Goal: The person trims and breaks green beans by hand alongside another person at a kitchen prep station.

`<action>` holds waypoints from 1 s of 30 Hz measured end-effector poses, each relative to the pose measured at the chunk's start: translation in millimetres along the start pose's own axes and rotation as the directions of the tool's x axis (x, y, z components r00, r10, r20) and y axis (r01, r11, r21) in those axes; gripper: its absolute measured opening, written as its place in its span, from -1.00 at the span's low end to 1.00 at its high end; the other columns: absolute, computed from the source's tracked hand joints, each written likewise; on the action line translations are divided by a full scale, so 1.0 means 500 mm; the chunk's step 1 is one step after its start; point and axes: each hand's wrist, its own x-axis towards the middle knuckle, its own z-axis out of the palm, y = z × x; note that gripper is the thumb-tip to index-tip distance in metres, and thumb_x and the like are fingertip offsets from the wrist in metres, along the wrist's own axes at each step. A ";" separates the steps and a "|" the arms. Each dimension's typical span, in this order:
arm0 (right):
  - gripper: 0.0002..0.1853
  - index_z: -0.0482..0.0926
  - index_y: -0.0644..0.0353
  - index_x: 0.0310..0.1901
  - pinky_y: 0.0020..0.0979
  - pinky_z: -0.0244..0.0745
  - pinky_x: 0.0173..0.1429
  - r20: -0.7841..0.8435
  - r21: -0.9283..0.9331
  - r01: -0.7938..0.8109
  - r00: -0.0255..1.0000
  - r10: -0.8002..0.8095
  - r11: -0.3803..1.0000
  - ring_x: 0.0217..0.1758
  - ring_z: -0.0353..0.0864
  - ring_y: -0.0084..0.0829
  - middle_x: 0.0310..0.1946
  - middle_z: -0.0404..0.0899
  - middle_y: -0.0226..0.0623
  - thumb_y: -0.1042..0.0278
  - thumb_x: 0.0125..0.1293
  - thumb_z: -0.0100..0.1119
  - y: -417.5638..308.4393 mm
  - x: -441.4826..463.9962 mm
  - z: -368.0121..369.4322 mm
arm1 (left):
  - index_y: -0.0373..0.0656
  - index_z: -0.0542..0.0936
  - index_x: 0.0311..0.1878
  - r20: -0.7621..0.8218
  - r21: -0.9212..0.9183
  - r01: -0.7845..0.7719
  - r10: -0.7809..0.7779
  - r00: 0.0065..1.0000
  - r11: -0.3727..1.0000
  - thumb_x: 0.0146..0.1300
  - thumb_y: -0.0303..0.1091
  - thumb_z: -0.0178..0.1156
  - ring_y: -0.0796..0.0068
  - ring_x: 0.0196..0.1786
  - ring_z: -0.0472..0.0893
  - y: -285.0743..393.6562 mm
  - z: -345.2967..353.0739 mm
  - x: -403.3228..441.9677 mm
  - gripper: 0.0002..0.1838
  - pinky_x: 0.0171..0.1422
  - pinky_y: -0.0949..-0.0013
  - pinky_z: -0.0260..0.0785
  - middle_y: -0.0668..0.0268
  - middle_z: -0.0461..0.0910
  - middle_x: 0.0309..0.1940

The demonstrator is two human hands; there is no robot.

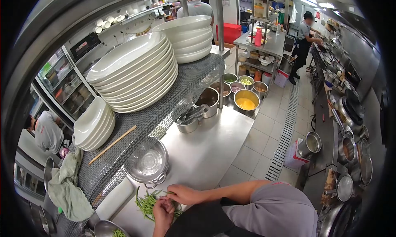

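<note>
A loose pile of green beans point(145, 205) lies on the steel counter point(206, 144) at the near edge. Over its right side, my right hand point(184, 194) is closed, with a thin green bean sticking out from its fingertips. Just below and to the left, my left hand point(163, 212) has its fingers curled in a pinch against the pile; what sits between them is too small to make out. Behind the beans stands a steel colander point(149, 162). More cut green pieces show in a metal bowl point(108, 228) at the bottom left.
A mesh-covered shelf point(192, 78) carries stacked white plates point(136, 72), bowls point(95, 125), a chopstick point(112, 145) and a green cloth point(71, 187). Steel pots point(187, 125) line the counter's back, one with yellow liquid point(246, 103). A co-worker point(304, 43) stands by the stoves at right.
</note>
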 end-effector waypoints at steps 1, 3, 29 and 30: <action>-0.76 0.37 0.30 -0.22 -0.07 0.35 -0.21 0.005 0.004 0.003 1.000 -0.003 1.000 -0.32 0.46 0.12 -0.43 0.47 0.01 0.26 0.38 0.05 0.005 0.002 0.004 | -0.25 0.49 -0.29 0.050 -0.002 0.013 -0.013 0.999 1.000 0.30 -0.37 -0.04 0.58 -0.65 0.21 -0.004 -0.002 -0.004 -0.83 -0.59 0.51 0.00 0.29 0.45 -0.55; -0.78 0.35 0.27 -0.21 -0.21 0.38 -0.30 -0.157 0.030 0.018 0.988 -0.013 0.999 -0.44 0.49 -0.13 -0.50 0.45 -0.13 0.27 0.42 0.03 0.002 0.014 0.004 | -0.26 0.49 -0.28 0.097 -0.002 0.019 -0.019 0.995 1.000 0.28 -0.39 -0.04 0.57 -0.65 0.22 -0.005 -0.004 -0.008 -0.84 -0.60 0.50 0.00 0.27 0.45 -0.53; -0.79 0.41 0.18 -0.21 -0.54 0.24 -0.41 -0.414 0.625 -0.211 0.727 0.548 0.751 -0.53 0.28 -0.66 -0.59 0.31 -0.50 0.22 0.50 -0.09 -0.089 -0.190 -0.068 | -0.17 0.46 -0.19 0.494 0.538 0.098 -0.408 0.768 0.837 0.41 -0.35 0.08 0.71 -0.61 0.17 -0.064 0.101 0.031 -0.90 -0.54 0.58 -0.01 0.46 0.35 -0.55; -0.79 0.40 0.18 -0.21 -0.55 0.24 -0.40 -0.406 0.661 -0.220 0.699 0.588 0.717 -0.52 0.28 -0.66 -0.57 0.32 -0.49 0.21 0.50 -0.10 -0.096 -0.212 -0.062 | -0.17 0.46 -0.19 0.523 0.552 0.143 -0.475 0.708 0.821 0.41 -0.34 0.08 0.71 -0.62 0.18 -0.076 0.099 0.038 -0.89 -0.54 0.58 -0.01 0.47 0.33 -0.57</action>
